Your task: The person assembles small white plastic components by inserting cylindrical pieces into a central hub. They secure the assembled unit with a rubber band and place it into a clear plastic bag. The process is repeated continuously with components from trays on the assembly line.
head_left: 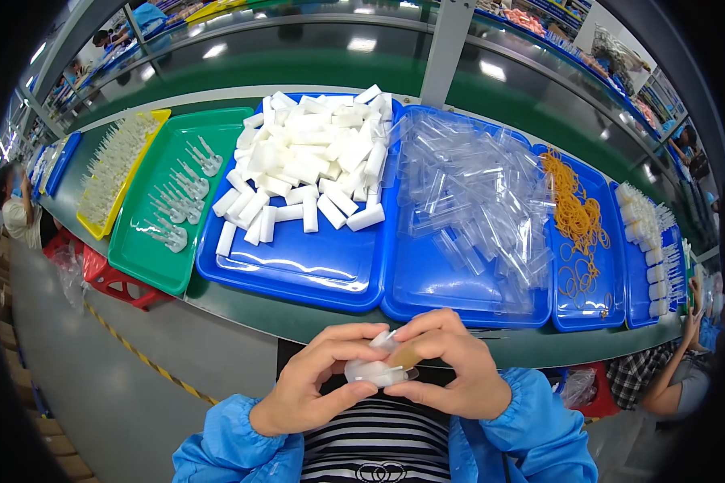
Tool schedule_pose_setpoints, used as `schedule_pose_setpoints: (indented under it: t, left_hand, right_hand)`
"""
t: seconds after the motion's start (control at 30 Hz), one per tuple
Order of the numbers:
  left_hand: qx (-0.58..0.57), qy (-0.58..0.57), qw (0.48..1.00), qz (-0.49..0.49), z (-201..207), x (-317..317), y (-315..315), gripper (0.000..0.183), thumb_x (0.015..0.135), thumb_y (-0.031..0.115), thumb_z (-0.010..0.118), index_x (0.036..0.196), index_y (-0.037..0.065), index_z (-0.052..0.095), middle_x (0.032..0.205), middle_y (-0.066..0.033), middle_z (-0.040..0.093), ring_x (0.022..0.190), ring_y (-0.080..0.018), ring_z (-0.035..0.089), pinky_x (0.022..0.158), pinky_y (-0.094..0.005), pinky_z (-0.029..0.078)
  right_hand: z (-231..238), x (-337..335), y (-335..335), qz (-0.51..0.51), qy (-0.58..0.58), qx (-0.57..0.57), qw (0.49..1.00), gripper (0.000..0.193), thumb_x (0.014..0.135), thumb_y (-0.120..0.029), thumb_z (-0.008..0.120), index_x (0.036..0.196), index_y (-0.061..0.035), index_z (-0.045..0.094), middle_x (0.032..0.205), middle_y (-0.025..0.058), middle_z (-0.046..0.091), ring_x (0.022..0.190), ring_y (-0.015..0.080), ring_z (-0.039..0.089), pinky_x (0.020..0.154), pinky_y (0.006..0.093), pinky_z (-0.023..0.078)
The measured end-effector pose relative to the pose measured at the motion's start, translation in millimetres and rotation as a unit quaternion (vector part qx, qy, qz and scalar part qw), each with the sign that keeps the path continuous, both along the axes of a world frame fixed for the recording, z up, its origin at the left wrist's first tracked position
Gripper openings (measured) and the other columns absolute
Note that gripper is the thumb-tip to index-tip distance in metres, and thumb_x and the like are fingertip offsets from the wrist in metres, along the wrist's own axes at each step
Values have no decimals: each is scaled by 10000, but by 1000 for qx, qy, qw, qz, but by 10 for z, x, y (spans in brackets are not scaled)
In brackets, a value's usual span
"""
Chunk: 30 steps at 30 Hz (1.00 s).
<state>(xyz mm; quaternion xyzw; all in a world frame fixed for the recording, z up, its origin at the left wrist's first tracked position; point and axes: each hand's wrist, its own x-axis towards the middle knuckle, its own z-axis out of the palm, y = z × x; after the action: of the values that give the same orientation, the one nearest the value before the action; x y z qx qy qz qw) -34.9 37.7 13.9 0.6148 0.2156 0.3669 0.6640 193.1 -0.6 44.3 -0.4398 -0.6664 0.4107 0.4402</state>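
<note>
Benchtop [254,315], dark green, spans my feed just beyond the hands. On it, ahead and to the left of them, I have a wide blue tray [298,270] heaped with white blocks [314,149]; straight ahead and a little right, another blue tray [427,282] carries loose clear plastic sleeves [475,181]. Farther left sits a green tray [145,249] with clusters of pronged parts [187,193]; off to the right, a narrower blue tray [612,278] holds orange bands [572,197]. Nearer than all of these, the left hand [318,378] and right hand [455,366] are drawn close together, thumbs and fingers pinching one small white-and-clear piece [370,372] from both sides. It lies between the fingertips, short of the bench's near edge. Whether the frosted bit [385,340] just above, between the index fingers, belongs to it, I can't tell.
</note>
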Motion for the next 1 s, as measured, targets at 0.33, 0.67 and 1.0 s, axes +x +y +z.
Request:
schedule_pose_setpoints:
  t: [0.33,0.67,1.0]
  left_hand:
    - [-43,-52,991,114,-44,93,-74,352,898,-67,666,1242,-74,596,1412,-233,470,1228,-292,568,930,-366,588]
    - [-31,-22,985,170,-33,177,-96,305,893,-97,647,1197,-68,638,1391,-231,508,1107,-241,630,813,-297,592]
    - [-50,-22,972,228,-9,271,-130,295,901,-79,656,1196,-61,669,1375,-222,543,1014,-192,652,749,-255,564]
  right_hand:
    - [-67,323,635,-181,-471,215,836,348,725,-81,762,1063,-68,681,983,38,653,915,234,561,798,373,398]
    - [105,259,604,-86,-445,149,879,330,748,-49,737,1069,-56,666,959,55,641,902,244,592,824,373,413]
    - [109,-144,290,-124,193,-62,971,430,887,8,706,1253,30,481,1077,154,640,1026,203,658,924,343,537]
